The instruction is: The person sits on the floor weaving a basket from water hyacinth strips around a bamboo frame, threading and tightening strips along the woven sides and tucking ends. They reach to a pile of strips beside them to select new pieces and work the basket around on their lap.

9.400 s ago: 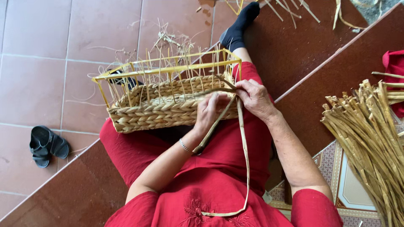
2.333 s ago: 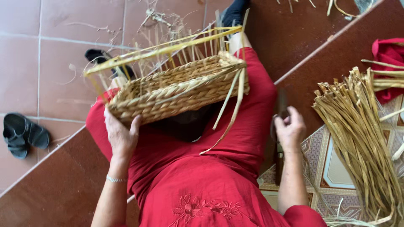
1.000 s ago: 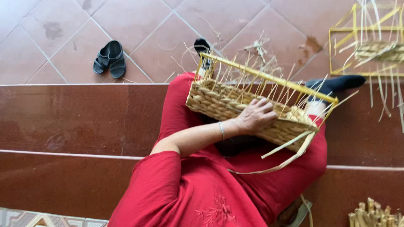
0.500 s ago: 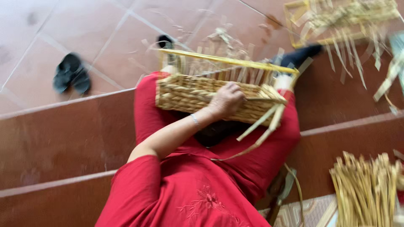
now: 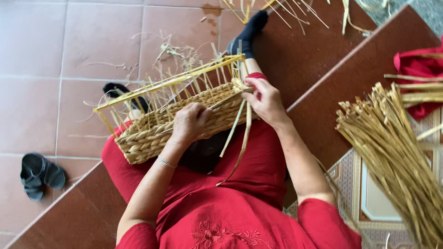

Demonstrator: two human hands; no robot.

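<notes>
A half-woven straw basket (image 5: 152, 133) on a yellow wire frame (image 5: 170, 83) rests on my lap, over red trousers. My left hand (image 5: 191, 122) presses against the basket's near woven wall, fingers curled on it. My right hand (image 5: 265, 101) pinches the weave at the basket's right corner, where loose flat straw strands (image 5: 240, 133) hang down across my thigh. Thin upright straw stakes stick out above the woven part.
A big bundle of dry straw (image 5: 392, 152) lies to my right on a patterned tile. Red cloth (image 5: 417, 67) sits at the far right. Dark sandals (image 5: 39, 175) lie on the tiled floor at left. I sit on dark red steps (image 5: 318, 106); straw scraps lie ahead.
The view swung back to the right. My right hand, earlier down by my side and out of sight, has come up to the basket's right corner. My left hand stayed on the basket.
</notes>
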